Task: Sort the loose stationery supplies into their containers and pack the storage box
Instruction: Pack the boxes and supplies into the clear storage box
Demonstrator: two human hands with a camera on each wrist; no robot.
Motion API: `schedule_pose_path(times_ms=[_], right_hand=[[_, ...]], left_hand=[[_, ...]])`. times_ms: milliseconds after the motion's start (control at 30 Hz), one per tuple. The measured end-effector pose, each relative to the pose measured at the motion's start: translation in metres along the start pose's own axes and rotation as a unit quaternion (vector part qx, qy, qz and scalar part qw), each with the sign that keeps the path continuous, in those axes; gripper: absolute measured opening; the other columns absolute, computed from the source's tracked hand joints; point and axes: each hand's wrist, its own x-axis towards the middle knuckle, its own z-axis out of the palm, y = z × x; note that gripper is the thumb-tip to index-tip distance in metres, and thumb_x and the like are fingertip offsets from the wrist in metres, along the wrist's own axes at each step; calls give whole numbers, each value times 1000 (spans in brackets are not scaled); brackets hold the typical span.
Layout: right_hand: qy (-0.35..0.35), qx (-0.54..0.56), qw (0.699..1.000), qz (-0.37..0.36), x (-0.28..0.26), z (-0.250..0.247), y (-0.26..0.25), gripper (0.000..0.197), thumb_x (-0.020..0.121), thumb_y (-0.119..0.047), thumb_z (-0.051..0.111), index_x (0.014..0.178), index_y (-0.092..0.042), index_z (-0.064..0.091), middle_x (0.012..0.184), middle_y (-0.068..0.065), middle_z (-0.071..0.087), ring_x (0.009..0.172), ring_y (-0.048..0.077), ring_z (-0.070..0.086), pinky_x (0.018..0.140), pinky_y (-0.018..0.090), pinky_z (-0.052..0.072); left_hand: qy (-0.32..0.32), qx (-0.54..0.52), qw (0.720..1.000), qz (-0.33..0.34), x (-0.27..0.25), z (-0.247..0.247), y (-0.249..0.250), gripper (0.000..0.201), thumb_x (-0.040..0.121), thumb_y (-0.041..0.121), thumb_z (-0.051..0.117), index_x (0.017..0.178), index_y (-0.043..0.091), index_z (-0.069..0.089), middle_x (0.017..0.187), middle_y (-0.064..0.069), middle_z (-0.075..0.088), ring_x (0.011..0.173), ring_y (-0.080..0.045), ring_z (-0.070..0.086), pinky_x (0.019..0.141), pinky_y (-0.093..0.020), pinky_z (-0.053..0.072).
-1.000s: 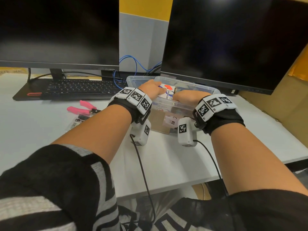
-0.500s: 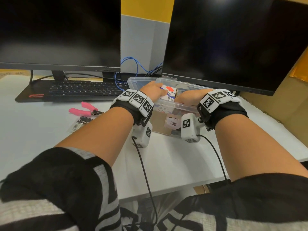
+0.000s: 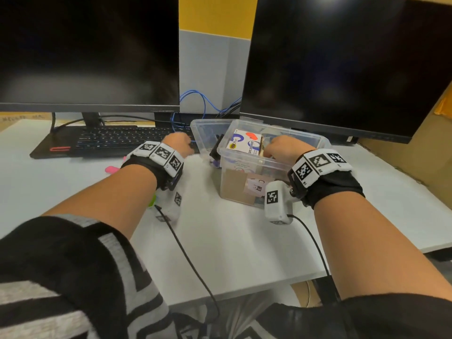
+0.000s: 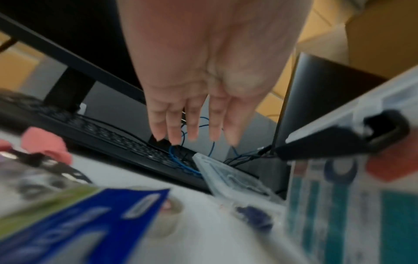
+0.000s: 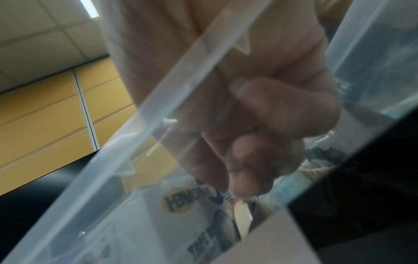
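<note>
Inside storage box point(image 3: 247, 165), right hand point(image 3: 285, 149) curls — grasp hidden; left hand point(image 4: 203, 75) released.

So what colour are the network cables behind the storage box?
Blue, clearest in the head view.

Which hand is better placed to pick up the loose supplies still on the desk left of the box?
Left. The left hand is open and empty over them; the right hand is curled inside the storage box.
</note>
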Motion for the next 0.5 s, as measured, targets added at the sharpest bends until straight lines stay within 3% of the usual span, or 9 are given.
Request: schedule_pose_path(times_ms=[67, 133, 200, 300, 400, 500], right_hand=[[-5, 12, 1000, 1, 3, 1, 0, 38, 92, -18, 50, 124, 1, 55, 128, 18, 55, 119, 32, 50, 90, 33, 42], [-7, 17, 1000, -1, 6, 1, 1, 38, 91, -19, 51, 123, 0, 56, 128, 18, 55, 119, 33, 50, 91, 34, 41], [-11, 23, 1000, -5, 8, 1, 2, 38, 91, -20, 51, 123, 0, 56, 128, 18, 55, 119, 33, 51, 89, 33, 42], [-19, 11, 1000, -22, 9, 2, 4, 38, 92, -27, 53, 123, -5, 57, 124, 14, 58, 109, 29, 56, 82, 31, 41], [-23, -28, 999, -31, 10, 2, 6, 38, 92, -39, 54, 118, -12, 59, 114, 5, 62, 94, 19, 55, 79, 30, 39], [-8, -25, 999, -31, 13, 3, 7, 31, 93, -30, 53, 116, -9, 60, 115, 8, 63, 93, 21, 56, 78, 30, 42]], left_hand=[[-79, 84, 993, -6, 3, 12, -9, 45, 89, 20, 63, 130, 4, 51, 136, -13, 50, 124, -29, 48, 100, -35, 38], [-115, 131, 985, -17, 8, 26, -19, 61, 82, 29, 71, 137, 13, 48, 139, -7, 48, 126, -27, 46, 101, -33, 38], [-111, 193, 975, 0, 14, 38, -26, 53, 79, 37, 69, 128, 19, 56, 131, -4, 55, 116, -26, 55, 97, -35, 45], [-103, 207, 973, 19, 18, 42, -27, 36, 82, 24, 64, 117, 17, 64, 118, -3, 63, 103, -25, 61, 90, -39, 51], [-82, 156, 984, 14, 11, 36, -16, 34, 89, 15, 59, 122, 8, 60, 124, -9, 60, 112, -28, 57, 95, -35, 48], [50, -34, 998, 0, 6, 22, -5, 33, 93, 15, 55, 124, 4, 55, 124, -14, 58, 114, -30, 54, 94, -34, 43]])
